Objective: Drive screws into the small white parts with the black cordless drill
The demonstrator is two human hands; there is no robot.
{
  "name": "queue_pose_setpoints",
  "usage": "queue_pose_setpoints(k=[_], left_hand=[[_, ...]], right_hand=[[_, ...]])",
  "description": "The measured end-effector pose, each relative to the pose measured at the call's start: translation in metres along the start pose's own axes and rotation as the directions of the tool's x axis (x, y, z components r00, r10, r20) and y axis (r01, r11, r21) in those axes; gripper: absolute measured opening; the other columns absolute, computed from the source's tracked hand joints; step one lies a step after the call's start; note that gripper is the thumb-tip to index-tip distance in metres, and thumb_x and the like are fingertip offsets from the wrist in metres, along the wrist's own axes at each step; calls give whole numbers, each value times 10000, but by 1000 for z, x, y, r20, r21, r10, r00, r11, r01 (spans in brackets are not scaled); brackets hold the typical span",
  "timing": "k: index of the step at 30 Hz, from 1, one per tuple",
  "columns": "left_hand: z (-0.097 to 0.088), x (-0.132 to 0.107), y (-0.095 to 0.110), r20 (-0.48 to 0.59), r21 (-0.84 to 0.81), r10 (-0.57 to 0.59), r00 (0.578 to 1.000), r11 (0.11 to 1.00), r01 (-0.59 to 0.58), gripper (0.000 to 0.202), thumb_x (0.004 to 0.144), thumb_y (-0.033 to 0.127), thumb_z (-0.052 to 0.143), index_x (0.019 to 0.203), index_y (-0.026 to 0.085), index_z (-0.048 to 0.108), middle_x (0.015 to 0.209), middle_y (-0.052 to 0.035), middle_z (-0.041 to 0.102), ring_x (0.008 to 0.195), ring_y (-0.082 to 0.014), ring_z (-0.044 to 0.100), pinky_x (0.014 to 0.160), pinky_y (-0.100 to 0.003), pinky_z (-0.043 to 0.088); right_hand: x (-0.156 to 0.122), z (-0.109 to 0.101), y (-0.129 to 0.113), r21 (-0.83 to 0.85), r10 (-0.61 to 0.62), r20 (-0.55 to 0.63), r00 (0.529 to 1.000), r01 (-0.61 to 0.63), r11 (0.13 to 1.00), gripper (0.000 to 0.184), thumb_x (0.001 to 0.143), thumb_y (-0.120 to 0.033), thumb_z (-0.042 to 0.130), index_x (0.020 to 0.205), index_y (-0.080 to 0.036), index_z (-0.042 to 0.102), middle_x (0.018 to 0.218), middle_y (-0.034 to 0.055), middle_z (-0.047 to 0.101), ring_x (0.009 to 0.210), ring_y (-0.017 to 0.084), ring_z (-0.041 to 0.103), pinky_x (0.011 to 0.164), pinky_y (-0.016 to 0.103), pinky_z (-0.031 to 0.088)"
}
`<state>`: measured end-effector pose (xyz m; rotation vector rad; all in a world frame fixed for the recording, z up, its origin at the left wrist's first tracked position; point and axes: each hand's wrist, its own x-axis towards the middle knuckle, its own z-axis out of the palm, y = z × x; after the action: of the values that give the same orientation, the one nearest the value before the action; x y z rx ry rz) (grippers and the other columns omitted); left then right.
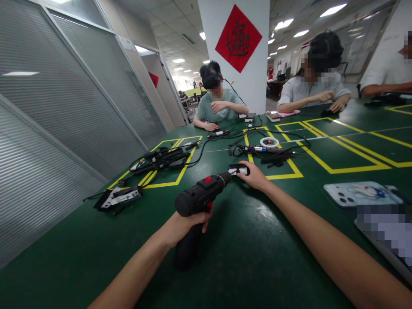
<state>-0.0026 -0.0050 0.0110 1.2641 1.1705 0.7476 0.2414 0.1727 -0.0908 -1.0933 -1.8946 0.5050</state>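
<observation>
The left hand grips a black drill by its handle, forearm entering from seven o'clock. The right hand, reaching in from four o'clock, pinches a small black-and-white block at the drill's two o'clock, beside its tip.

A dark green table marked with yellow tape fills the lower frame. Left of centre lies a tangle of black cables; below it, at lower left, a pile of black and white pieces. Right of centre, a white ring lies among more cables. A pale blue phone lies at right. Mid-frame, a small black-and-white block seems to rest on the surface.
</observation>
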Motion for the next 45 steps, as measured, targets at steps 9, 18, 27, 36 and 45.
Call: queue_pose_setpoints(k=[9, 18, 27, 36, 45], left_hand=[[3, -2, 3, -7, 18, 2, 1000, 1000, -2, 224, 722, 201, 635, 925, 131, 570, 830, -23, 588, 548, -108, 542, 552, -265, 410], [1, 0, 1, -5, 4, 18, 1000, 1000, -18, 231, 731, 220, 644, 938, 131, 594, 825, -30, 609, 536, -111, 542, 554, -268, 404], [-1, 1, -2, 3, 7, 9, 1000, 1000, -9, 237, 748, 193, 640, 969, 121, 592, 832, -29, 599, 545, -106, 545, 583, -277, 408], [1, 0, -2, -10, 4, 9, 1000, 1000, -9, 228, 747, 195, 642, 955, 123, 584, 838, -26, 598, 545, -101, 548, 565, -265, 403], [-1, 0, -3, -4, 30, 0, 1000, 1000, 0, 212, 761, 207, 639, 951, 128, 589, 825, -24, 598, 554, -101, 547, 567, -263, 407]], right_hand=[[0, 1, 2, -3, -15, -8, 1000, 15, 1000, 478, 771, -296, 661, 1227, -186, 569, 1175, 99, 597, 1092, 228, 567, 1001, 389, 427], [0, 0, 1, -26, -7, 18, 1000, 7, 1000, 500, 803, -307, 638, 1278, -178, 548, 1214, 115, 582, 1126, 236, 560, 1028, 389, 408], [1, 3, 4, -25, -1, 28, 1000, 2, 1000, 508, 819, -312, 626, 1302, -188, 527, 1216, 109, 568, 1117, 231, 557, 1019, 386, 413], [0, 4, 4, -35, 3, 34, 999, -2, 999, 511, 830, -320, 613, 1308, -165, 519, 1219, 123, 561, 1123, 234, 551, 1023, 380, 406], [1, 2, 3, -23, 8, 35, 999, -7, 1000, 506, 822, -309, 619, 1300, -173, 526, 1214, 122, 560, 1115, 241, 554, 1018, 386, 408]])
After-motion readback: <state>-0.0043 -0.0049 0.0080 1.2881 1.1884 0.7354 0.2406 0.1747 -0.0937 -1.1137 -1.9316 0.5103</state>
